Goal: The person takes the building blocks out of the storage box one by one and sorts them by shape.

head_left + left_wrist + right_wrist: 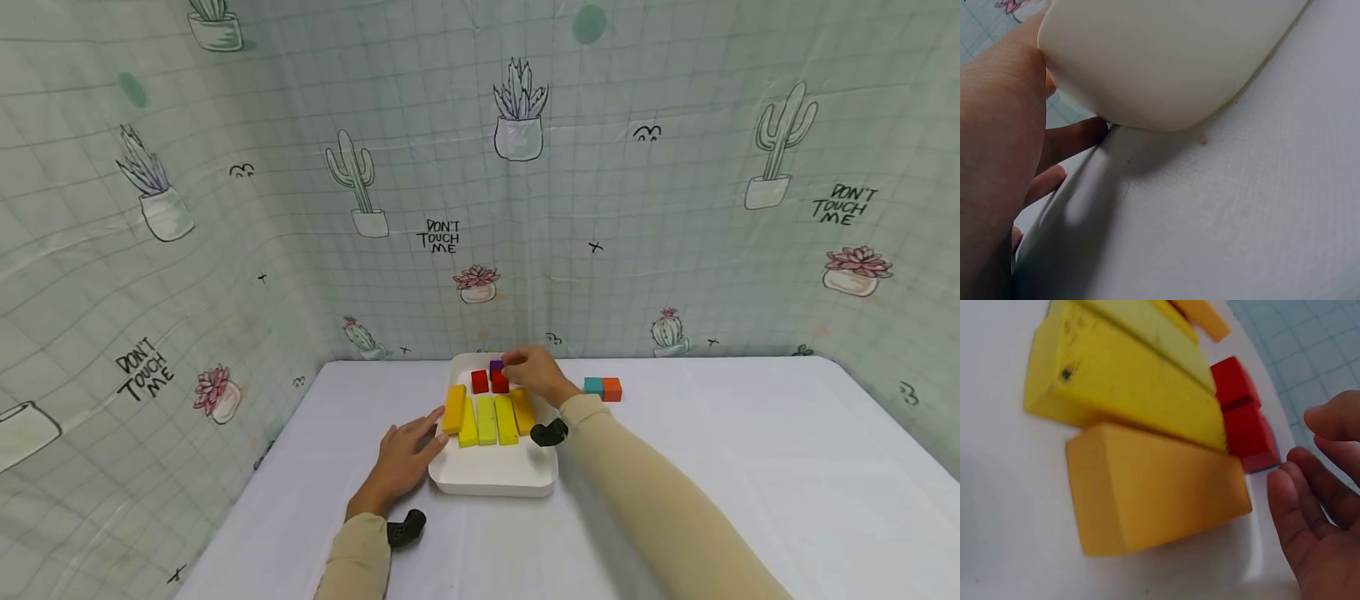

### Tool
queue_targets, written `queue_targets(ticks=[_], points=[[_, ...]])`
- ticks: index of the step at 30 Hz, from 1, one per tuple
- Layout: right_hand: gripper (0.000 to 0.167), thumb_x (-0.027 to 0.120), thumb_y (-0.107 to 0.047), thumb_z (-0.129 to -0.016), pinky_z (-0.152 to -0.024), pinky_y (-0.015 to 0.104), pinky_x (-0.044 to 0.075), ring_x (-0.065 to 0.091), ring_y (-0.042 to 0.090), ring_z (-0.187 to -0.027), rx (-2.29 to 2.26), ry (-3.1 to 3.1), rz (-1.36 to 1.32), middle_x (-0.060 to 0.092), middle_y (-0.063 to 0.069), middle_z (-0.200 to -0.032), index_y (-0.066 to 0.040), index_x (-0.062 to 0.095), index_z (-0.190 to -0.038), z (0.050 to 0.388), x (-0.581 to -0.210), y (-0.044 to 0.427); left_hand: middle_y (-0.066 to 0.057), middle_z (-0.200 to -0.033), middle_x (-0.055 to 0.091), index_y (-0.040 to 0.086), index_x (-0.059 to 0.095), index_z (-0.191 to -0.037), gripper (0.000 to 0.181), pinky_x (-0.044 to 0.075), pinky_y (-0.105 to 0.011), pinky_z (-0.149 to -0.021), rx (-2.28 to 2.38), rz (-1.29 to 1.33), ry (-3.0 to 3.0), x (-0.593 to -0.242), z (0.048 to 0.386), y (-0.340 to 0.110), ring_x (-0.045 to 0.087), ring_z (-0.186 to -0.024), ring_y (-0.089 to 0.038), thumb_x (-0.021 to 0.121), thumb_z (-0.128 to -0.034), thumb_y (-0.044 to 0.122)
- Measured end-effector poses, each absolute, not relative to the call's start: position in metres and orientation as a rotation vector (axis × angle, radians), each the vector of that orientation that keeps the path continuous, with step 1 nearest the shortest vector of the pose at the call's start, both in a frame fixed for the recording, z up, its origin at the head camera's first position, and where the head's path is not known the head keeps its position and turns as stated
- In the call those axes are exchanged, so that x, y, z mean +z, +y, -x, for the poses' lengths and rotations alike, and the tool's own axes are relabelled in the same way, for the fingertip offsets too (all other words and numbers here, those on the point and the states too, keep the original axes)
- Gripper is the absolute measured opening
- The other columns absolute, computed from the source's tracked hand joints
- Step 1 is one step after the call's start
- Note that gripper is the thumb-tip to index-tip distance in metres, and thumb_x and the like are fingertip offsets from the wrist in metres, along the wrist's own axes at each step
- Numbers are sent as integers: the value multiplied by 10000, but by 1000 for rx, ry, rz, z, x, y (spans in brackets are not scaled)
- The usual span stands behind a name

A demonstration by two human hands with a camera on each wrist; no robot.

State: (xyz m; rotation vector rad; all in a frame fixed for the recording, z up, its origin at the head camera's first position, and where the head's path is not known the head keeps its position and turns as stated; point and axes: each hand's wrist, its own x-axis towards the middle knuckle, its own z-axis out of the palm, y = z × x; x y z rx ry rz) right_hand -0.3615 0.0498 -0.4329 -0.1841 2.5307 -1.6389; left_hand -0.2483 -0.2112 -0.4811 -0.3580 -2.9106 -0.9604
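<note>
A white tray [495,479] holds a row of yellow and orange blocks [487,419]. Behind that row are two red cubes [479,382], and a purple cube [495,366] stands behind the right one, partly hidden. My right hand [534,371] is at the back right of the tray, its fingertips beside the purple and right red cubes. In the right wrist view a gap shows between thumb and fingers, with nothing held; the red cubes [1249,434] are close to the fingertips. My left hand [405,454] rests against the tray's left side, fingers extended, thumb near the rim.
Right of the tray, a teal cube [593,386] and an orange cube [612,389] sit side by side on the white tabletop [712,467]. A patterned cloth [600,208] hangs behind and to the left.
</note>
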Motion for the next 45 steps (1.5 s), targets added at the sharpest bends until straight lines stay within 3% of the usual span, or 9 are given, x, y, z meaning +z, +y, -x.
queue_targets(ticks=[23, 45], points=[[425, 688, -109, -931, -997, 420, 515, 580, 289, -1072, -1376, 2692, 168, 635, 118, -1255, -61, 634, -1350, 358, -438, 45, -93, -1424, 577, 240, 421, -1547, 557, 34, -650, -1174, -972, 352, -2913, -479, 249, -209, 351, -1423, -365, 514, -1033, 432], [367, 754, -138, -896, -926, 376, 558, 595, 244, -978, -1222, 2781, 199, 667, 87, -1102, -36, 694, -1243, 358, -446, 37, -92, -1436, 566, 239, 410, -1552, 562, 26, -644, -1176, -978, 348, -2915, -479, 247, -212, 345, -1430, -365, 517, -1033, 426]])
